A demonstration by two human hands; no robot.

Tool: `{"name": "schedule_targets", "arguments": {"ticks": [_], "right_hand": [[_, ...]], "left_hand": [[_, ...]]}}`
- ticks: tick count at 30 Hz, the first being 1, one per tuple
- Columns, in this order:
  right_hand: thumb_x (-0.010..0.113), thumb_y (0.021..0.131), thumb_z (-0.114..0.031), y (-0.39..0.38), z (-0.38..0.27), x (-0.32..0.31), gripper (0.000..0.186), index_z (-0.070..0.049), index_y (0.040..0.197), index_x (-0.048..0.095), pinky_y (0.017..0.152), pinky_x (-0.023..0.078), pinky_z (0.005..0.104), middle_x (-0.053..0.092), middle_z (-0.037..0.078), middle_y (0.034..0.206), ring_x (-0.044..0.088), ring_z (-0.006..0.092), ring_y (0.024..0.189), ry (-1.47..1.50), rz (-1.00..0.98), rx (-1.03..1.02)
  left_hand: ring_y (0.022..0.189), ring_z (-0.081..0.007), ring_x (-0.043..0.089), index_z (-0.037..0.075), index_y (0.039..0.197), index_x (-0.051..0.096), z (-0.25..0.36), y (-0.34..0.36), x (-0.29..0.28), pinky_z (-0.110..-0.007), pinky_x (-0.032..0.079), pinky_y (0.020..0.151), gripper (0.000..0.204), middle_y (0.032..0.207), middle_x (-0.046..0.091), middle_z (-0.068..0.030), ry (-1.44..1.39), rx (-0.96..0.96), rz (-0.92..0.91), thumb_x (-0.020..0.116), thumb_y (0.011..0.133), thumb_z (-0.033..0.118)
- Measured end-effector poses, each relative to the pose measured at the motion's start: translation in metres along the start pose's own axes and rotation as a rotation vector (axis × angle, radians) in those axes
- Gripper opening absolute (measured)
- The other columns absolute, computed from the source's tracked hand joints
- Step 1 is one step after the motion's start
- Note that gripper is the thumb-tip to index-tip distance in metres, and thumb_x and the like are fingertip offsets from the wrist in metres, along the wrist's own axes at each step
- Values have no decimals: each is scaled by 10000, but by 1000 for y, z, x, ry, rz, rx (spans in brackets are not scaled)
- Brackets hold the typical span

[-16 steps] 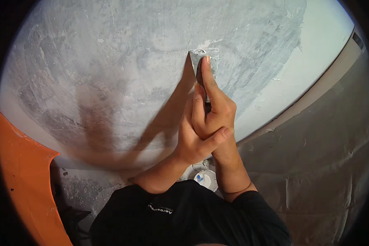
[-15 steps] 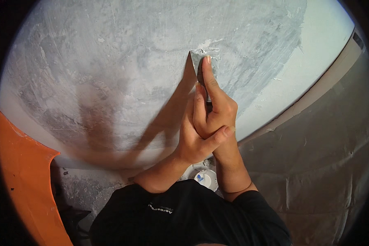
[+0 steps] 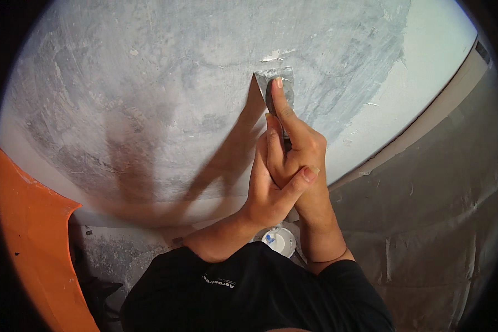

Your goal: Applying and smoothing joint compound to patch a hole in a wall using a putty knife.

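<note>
My right hand [image 3: 306,145] is closed around the handle of a putty knife [image 3: 289,87], its index finger stretched along the tool toward the blade. The metal blade lies against a grey, plastered wall [image 3: 199,99], with a little pale filler at its edge. Just above the blade, a small raised streak of white filler [image 3: 276,55] sticks to the surface. My left hand [image 3: 264,193] clasps the right one from the left side, its thumb crossing near the wrist. Most of the handle is hidden by the fingers.
A white tub [image 3: 286,242] with a blue mark inside stands below my forearms. An orange panel [image 3: 33,232] rises at the left. Dark, creased sheeting [image 3: 420,216] spreads at the right beyond the wall's pale edge. Shadows of my arms fall on the plaster.
Both hands have shifted slightly down and to the right. The blade has slid down a little, leaving the white streak above its edge. The grip looks the same.
</note>
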State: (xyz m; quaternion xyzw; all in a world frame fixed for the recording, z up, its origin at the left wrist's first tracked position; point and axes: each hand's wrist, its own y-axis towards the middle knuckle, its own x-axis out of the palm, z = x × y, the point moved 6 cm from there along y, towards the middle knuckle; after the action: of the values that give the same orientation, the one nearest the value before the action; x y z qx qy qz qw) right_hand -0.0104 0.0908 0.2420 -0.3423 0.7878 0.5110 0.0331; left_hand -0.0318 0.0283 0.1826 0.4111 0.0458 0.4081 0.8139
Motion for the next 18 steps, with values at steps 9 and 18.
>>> {"name": "schedule_targets", "arguments": {"ticks": [9, 18], "right_hand": [[550, 867, 56, 7, 0, -2, 546, -96, 1391, 529, 568, 413, 212, 605, 135, 743, 438, 81, 583, -13, 36, -38], [547, 869, 57, 15, -2, -3, 540, -95, 1387, 535, 562, 412, 206, 714, 127, 1025, 424, 68, 591, 22, 38, -27]], "left_hand": [[1181, -243, 453, -104, 1419, 237, 3, 8, 0, -377, 391, 995, 791, 1266, 423, -178, -31, 6, -8, 678, 907, 307], [1160, -238, 466, -121, 1433, 200, 7, 17, 3, -376, 396, 987, 817, 1263, 428, -184, -70, -11, -25, 671, 913, 298]]}}
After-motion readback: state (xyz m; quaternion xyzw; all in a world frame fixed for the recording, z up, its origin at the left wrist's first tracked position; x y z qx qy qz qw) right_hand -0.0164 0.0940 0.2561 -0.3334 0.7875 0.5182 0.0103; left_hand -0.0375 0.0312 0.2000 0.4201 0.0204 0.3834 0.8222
